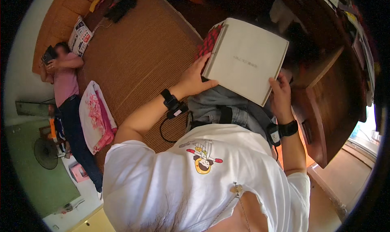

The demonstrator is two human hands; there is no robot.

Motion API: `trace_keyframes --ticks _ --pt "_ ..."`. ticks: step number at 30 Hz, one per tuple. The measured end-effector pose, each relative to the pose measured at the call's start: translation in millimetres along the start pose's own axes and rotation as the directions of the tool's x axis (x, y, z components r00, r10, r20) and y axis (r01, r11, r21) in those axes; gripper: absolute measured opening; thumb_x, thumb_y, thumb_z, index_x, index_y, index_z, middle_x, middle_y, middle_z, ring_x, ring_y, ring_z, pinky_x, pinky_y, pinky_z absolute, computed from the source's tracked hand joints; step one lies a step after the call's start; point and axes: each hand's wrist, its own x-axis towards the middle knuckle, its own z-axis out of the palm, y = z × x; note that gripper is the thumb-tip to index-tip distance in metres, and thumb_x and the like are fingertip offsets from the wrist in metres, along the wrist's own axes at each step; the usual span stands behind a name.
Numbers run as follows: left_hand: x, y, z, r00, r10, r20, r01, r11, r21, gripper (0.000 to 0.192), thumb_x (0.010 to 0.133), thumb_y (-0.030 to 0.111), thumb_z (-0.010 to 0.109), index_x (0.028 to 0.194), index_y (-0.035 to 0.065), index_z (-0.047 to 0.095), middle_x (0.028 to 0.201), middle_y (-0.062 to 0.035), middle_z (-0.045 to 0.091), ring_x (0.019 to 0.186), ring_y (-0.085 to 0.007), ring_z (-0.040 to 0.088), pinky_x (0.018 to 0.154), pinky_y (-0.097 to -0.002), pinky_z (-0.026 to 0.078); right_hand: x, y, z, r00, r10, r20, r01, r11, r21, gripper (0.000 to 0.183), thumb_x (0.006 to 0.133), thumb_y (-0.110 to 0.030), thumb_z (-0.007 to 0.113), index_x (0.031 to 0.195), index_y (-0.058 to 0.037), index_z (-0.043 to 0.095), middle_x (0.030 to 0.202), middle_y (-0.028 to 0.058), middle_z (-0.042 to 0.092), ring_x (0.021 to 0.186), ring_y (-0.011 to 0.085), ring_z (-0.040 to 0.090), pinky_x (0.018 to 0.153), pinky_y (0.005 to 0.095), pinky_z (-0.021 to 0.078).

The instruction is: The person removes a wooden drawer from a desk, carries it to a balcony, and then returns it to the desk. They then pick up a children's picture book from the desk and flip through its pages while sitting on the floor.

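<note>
An open book or album point(246, 60) with a pale, nearly blank page bearing a short line of faint writing lies over my lap. Its left side shows a red and dark patterned part point(210, 40). My left hand point(199, 76) is at the near left corner, fingers on the patterned side and thumb along the lower edge. The near right corner is between the thumb and fingers of my right hand point(281, 90); some of those fingers are hidden behind it. Both wrists wear black straps with small devices.
A brown woven mat point(152, 49) covers the bed on the left, with a folded pink and white cloth point(96, 116) at its edge. Another person point(67, 79) stands beyond, holding a dark device. Wooden furniture point(332, 110) stands close on the right.
</note>
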Motion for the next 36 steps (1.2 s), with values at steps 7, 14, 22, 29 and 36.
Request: trace_keyframes --ticks 7,14,22,29,36 --pt "2 9 0 0.993 0.089 -0.077 -0.075 0.983 0.168 0.099 0.065 0.038 0.079 0.143 0.0081 0.026 0.145 -0.021 0.03 0.132 -0.0363 0.034 0.108 -0.0431 0.032 6 16 -5 0.998 -0.047 -0.033 0.047 0.999 -0.015 0.031 0.09 -0.011 0.06 0.116 0.0003 0.049 0.102 0.0086 0.06 0.09 0.013 0.058 0.08 0.0264 0.0485" --pt "12 8 -6 0.991 0.13 0.044 -0.136 0.97 0.201 0.098 0.064 0.036 0.079 0.142 0.0086 0.028 0.148 -0.0168 0.028 0.133 -0.0341 0.034 0.107 -0.0419 0.033 1 12 -2 0.997 -0.071 -0.011 0.071 0.997 0.014 0.033 0.091 -0.014 0.059 0.119 0.0006 0.047 0.106 0.0082 0.058 0.095 0.0135 0.056 0.086 0.027 0.0465" --pt "0 -12 2 0.981 0.166 -0.096 -0.182 0.964 -0.195 0.061 0.093 0.032 0.049 0.14 -0.0025 0.029 0.135 -0.0207 0.046 0.123 -0.0325 0.046 0.103 -0.0403 0.036 6 9 -2 0.994 -0.106 -0.018 0.107 0.989 0.105 0.035 0.093 -0.017 0.057 0.121 0.0008 0.046 0.11 0.0087 0.057 0.098 0.0139 0.055 0.088 0.0269 0.0458" --pt "-20 -12 5 0.909 -0.371 -0.189 0.073 0.589 -0.805 0.052 0.1 0.043 0.033 0.12 -0.0013 0.051 0.113 -0.012 0.059 0.104 -0.0212 0.058 0.092 -0.0358 0.046 0 11 1 0.999 -0.04 -0.003 0.04 0.998 0.039 0.033 0.093 -0.015 0.056 0.12 0.0015 0.046 0.108 0.0095 0.059 0.096 0.0148 0.057 0.085 0.0272 0.0471" --pt "-21 -27 0 0.83 -0.557 -0.026 0.314 0.506 -0.803 0.041 0.1 0.036 0.036 0.11 0.0023 0.057 0.103 -0.0073 0.062 0.091 -0.0165 0.059 0.079 -0.0334 0.048 2 21 -6 0.999 -0.026 -0.03 0.026 1.0 0.001 0.031 0.093 -0.014 0.055 0.12 0.0001 0.047 0.107 0.0086 0.059 0.094 0.0144 0.058 0.084 0.0265 0.0472"
